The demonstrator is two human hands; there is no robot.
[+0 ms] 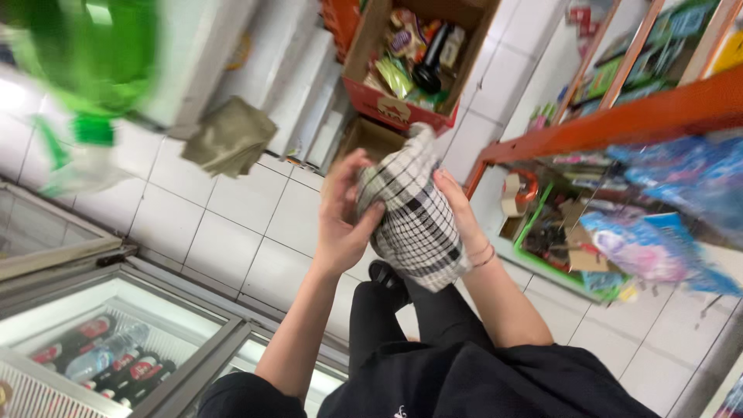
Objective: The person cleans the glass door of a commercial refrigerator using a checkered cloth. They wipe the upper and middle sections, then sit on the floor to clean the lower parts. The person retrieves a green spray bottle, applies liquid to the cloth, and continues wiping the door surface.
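Both forearms reach up and forward from the body, elbows bent, wrists drawn in toward each other over the white tiled floor [232, 232]. The left hand [344, 213] is half curled, its thumb and fingers pressed against the left side of a black-and-white checked cloth [418, 217]. The right hand [457, 205] lies along the cloth's right side, fingers fairly straight and flat against it, a thin bracelet [484, 255] at the wrist. The cloth is bundled between the two hands, held in the air above the person's black trousers. Beyond it a cardboard box [371, 46] of packaged goods stands on the floor. An orange shelf [619, 120] runs along the right.
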